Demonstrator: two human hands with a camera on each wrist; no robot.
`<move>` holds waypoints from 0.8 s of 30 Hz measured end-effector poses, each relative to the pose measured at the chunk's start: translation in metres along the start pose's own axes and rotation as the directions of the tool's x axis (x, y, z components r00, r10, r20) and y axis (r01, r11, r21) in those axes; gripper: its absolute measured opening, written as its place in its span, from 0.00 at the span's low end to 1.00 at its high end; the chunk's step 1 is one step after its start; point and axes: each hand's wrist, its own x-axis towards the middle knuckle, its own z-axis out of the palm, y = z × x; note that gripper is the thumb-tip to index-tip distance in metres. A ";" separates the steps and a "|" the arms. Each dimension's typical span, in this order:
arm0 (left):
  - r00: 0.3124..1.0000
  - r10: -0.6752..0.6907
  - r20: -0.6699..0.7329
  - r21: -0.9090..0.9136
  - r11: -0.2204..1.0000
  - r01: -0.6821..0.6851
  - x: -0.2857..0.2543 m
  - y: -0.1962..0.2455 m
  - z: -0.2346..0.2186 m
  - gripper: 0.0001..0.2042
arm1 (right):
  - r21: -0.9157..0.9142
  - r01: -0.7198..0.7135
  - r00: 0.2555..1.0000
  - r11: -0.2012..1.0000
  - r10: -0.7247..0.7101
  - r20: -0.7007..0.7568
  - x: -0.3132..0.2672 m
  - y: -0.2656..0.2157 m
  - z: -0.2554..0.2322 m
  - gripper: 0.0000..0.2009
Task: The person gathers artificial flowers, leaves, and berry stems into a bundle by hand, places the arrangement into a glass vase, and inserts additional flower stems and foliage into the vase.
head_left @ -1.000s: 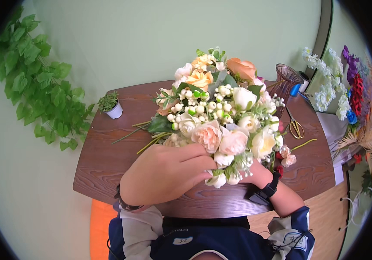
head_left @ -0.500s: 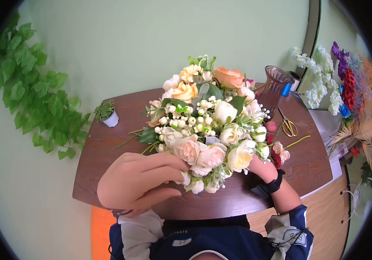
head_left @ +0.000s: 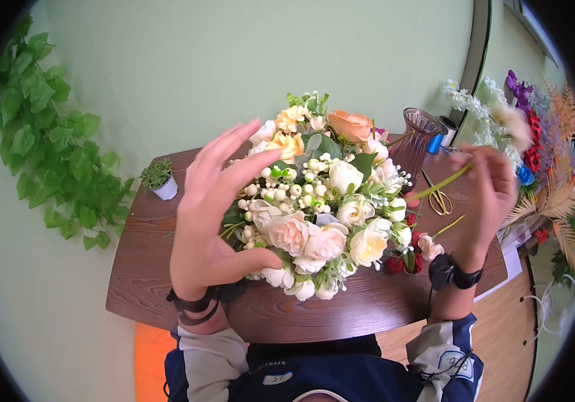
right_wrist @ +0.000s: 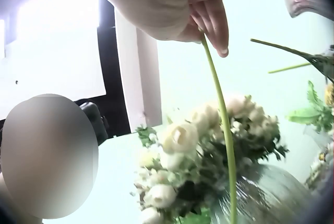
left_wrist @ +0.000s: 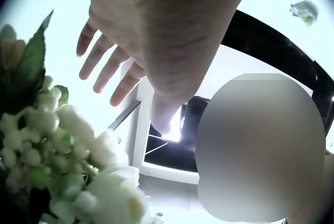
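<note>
We see left hand (head_left: 200, 218) by bouquet (head_left: 346, 177), fingers wide, and right hand (head_left: 491, 194) pinching stem (head_left: 443, 183) near its bloom (head_left: 512, 126), seemingly so the long end is free.

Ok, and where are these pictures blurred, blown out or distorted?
Head view: the pale long-stemmed flower in the right hand is smeared, with black fisheye corners around the scene. Left wrist view: pale glare behind the left hand, cream-white rounded flowers soft, a smooth blurred oval at right. Right wrist view: bright white panel blown out, another blurred oval below.
</note>
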 end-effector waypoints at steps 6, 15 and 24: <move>0.984 0.026 0.174 0.030 0.999 -0.032 0.003 -0.018 0.018 0.38 | 0.009 0.409 0.843 0.913 -0.374 -0.386 0.036 -0.025 -0.008 0.05; 0.981 0.013 0.193 -0.042 0.999 -0.005 0.006 -0.026 0.017 0.32 | -0.064 0.295 0.950 0.953 -0.300 -0.089 0.069 -0.029 0.045 0.08; 0.976 -0.013 0.216 -0.093 0.995 0.034 0.004 -0.037 0.018 0.30 | 0.004 0.199 0.978 0.980 -0.199 -0.064 0.071 -0.032 0.040 0.08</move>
